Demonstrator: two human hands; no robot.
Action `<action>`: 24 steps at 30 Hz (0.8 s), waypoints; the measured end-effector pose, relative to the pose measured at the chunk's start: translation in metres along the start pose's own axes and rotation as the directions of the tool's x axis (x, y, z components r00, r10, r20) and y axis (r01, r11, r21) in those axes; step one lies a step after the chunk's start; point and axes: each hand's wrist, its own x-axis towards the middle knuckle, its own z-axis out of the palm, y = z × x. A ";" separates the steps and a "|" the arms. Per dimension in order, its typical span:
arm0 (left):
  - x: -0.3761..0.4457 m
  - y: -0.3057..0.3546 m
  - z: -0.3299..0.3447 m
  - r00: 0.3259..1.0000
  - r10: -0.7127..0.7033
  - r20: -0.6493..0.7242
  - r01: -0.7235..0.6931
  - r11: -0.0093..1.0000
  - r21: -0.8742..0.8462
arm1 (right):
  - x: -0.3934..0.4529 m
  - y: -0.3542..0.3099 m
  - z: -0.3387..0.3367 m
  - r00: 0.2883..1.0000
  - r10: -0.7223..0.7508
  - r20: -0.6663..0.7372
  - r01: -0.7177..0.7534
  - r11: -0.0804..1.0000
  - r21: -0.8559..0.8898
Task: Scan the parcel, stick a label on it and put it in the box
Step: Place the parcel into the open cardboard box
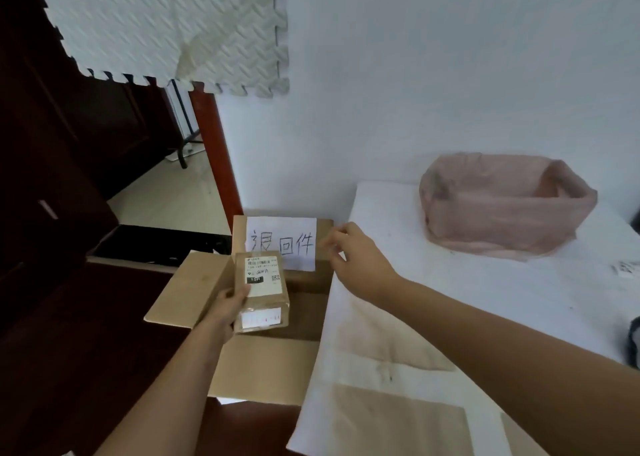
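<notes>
The parcel is a small brown carton with a white printed label on top and a second white label on its near side. It is tilted above the open cardboard box, which stands against the left edge of the table and has a handwritten paper sign on its far flap.

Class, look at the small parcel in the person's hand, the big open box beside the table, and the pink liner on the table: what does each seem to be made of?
Parcel: likely brown cardboard, matte, with white paper labels.
Open box: plain corrugated-looking cardboard, judging by its stiff folded flaps.
Pink liner: probably thin plastic film, wrinkled and slightly translucent.
</notes>
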 end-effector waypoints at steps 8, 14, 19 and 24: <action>0.077 -0.029 0.033 0.992 -0.110 -0.055 0.114 0.989 0.095 | 0.039 0.024 0.019 0.999 0.004 0.052 -0.003 0.999 -0.033; 0.105 -0.052 0.056 0.986 -0.145 -0.079 0.157 0.974 0.162 | 0.047 0.035 0.021 0.998 0.030 0.064 -0.027 0.999 -0.038; 0.133 -0.082 0.051 0.963 -0.170 -0.208 0.221 0.941 0.257 | 0.044 0.042 0.024 0.997 0.014 0.075 -0.012 0.999 -0.032; 0.106 -0.065 0.052 0.948 -0.049 -0.314 0.194 0.872 0.450 | 0.040 0.043 0.024 0.996 0.036 0.079 -0.034 0.999 -0.028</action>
